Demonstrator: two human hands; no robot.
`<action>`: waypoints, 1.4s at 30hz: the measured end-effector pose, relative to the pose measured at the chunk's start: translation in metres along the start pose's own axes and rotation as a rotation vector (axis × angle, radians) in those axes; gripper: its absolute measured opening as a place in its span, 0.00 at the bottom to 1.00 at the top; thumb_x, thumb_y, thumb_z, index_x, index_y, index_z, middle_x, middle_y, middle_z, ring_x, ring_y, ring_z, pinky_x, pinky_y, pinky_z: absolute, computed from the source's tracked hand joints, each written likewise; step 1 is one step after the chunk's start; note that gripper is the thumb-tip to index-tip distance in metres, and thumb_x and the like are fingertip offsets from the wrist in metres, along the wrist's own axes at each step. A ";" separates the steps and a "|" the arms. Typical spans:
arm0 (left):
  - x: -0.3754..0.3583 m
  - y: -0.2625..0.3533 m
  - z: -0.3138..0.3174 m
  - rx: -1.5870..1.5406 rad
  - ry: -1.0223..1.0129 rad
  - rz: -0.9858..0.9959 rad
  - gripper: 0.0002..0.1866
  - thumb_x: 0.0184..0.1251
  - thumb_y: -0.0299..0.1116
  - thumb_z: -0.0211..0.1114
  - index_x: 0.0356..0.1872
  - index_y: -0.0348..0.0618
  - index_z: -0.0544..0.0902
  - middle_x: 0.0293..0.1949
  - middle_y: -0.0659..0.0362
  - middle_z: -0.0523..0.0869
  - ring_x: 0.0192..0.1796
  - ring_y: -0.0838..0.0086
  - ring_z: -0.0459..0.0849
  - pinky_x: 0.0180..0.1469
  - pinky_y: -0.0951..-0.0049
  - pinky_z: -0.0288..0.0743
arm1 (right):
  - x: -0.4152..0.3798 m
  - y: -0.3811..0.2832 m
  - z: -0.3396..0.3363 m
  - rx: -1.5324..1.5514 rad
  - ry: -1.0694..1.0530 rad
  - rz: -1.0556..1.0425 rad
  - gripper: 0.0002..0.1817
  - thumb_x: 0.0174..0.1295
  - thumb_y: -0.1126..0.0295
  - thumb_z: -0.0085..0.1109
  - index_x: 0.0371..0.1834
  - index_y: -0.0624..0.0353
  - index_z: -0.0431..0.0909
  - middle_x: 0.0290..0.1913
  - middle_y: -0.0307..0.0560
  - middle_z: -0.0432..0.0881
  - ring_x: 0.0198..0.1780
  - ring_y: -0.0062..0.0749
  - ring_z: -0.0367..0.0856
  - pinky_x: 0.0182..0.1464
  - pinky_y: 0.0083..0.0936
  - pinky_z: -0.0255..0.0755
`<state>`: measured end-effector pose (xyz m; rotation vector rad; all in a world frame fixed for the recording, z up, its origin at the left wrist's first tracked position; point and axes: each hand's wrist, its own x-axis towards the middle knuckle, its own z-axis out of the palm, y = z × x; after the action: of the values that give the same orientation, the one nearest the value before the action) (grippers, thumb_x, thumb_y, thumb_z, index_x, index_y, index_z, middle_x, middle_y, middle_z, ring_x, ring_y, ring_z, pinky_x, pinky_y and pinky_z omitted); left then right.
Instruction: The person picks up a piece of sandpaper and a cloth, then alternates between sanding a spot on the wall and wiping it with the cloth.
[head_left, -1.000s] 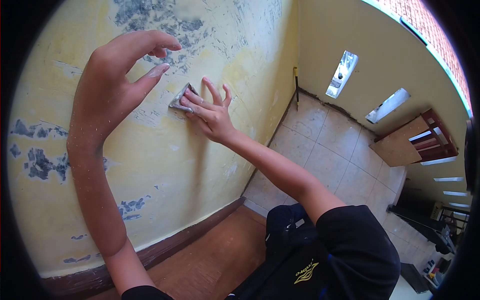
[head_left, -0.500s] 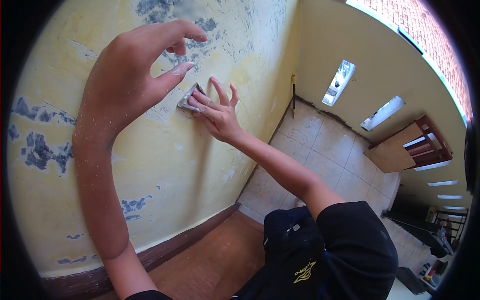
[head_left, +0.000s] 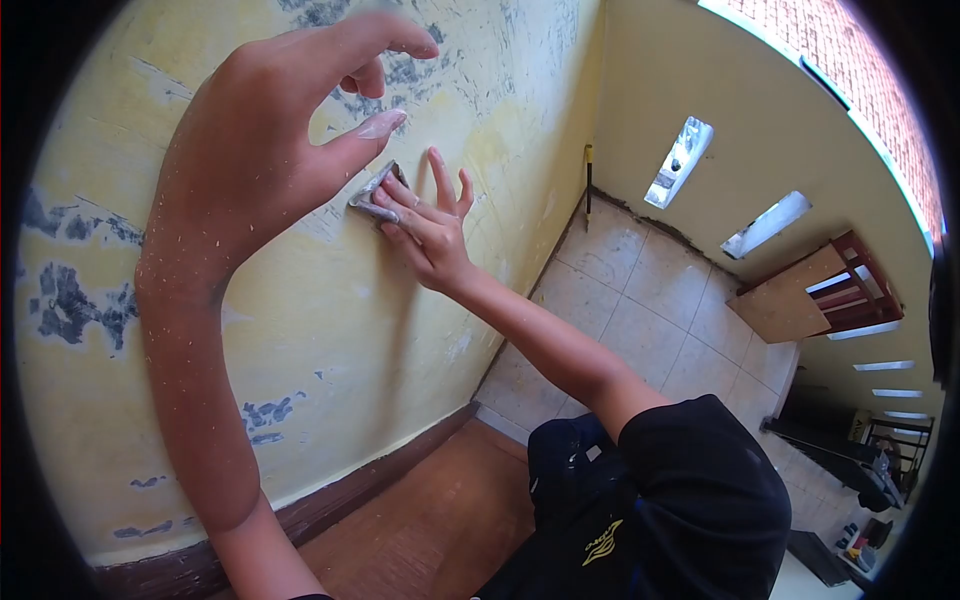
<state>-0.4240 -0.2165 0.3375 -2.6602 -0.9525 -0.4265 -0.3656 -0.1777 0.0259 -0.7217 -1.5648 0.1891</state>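
Against the yellow wall (head_left: 330,370), my right hand (head_left: 437,240) presses a folded grey sheet that looks like sandpaper (head_left: 366,197). Two fingers lie over the sheet, while the others spread out on the plaster. Close to the camera, my left hand (head_left: 262,135) is raised with its fingers bent and the thumb held apart; nothing is in it. White dust coats the left thumb and speckles the forearm. Paint has worn off in grey, scraped patches (head_left: 68,303) on the wall, some partly hidden behind my left hand.
A dark brown skirting (head_left: 340,505) runs along the wall's foot, above a brown floor (head_left: 420,500). Pale tiles (head_left: 640,300) lie beyond. A yellow-topped stick (head_left: 588,185) stands in the corner. At right are a wooden board with a red frame (head_left: 790,297) and dark furniture (head_left: 830,455).
My left hand has shifted up and slightly right in view. My right hand and the sandpaper have slid slightly left along the wall.
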 end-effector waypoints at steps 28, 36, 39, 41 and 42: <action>-0.016 0.043 0.086 -0.690 -0.499 -0.300 0.19 0.70 0.34 0.74 0.58 0.38 0.88 0.51 0.50 0.92 0.55 0.63 0.90 0.59 0.63 0.82 | -0.041 -0.035 -0.216 1.702 0.069 1.211 0.24 0.86 0.52 0.44 0.77 0.46 0.73 0.67 0.41 0.82 0.64 0.41 0.77 0.66 0.43 0.68; -0.030 0.050 0.111 -0.791 -0.647 -0.275 0.21 0.68 0.34 0.75 0.60 0.40 0.87 0.51 0.50 0.91 0.55 0.56 0.89 0.60 0.59 0.82 | -0.028 0.018 -0.218 1.796 -0.001 1.219 0.24 0.85 0.53 0.46 0.76 0.49 0.73 0.67 0.42 0.81 0.62 0.37 0.77 0.64 0.39 0.68; -0.029 0.066 0.113 -0.759 -0.663 -0.312 0.21 0.68 0.35 0.75 0.60 0.40 0.87 0.53 0.49 0.90 0.57 0.55 0.88 0.61 0.58 0.81 | -0.014 0.035 -0.219 1.823 -0.033 1.243 0.25 0.84 0.53 0.47 0.76 0.54 0.73 0.65 0.42 0.82 0.59 0.34 0.77 0.61 0.35 0.68; -0.031 0.082 0.131 -0.650 -0.411 -0.341 0.21 0.69 0.36 0.75 0.60 0.40 0.87 0.53 0.48 0.90 0.58 0.56 0.89 0.61 0.59 0.81 | 0.007 0.038 -0.227 1.647 -0.002 1.333 0.23 0.84 0.54 0.50 0.71 0.58 0.76 0.57 0.41 0.84 0.54 0.30 0.78 0.57 0.32 0.71; -0.031 0.089 0.146 -0.649 -0.411 -0.336 0.21 0.69 0.36 0.75 0.60 0.40 0.87 0.53 0.48 0.90 0.58 0.56 0.89 0.61 0.59 0.81 | 0.014 0.040 -0.231 1.646 0.001 1.329 0.23 0.84 0.54 0.50 0.71 0.58 0.76 0.57 0.41 0.84 0.54 0.30 0.78 0.57 0.32 0.71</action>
<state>-0.3631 -0.2478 0.1774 -3.2497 -1.6345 -0.2939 -0.1335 -0.2072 0.0508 -0.2272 -0.2612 2.0946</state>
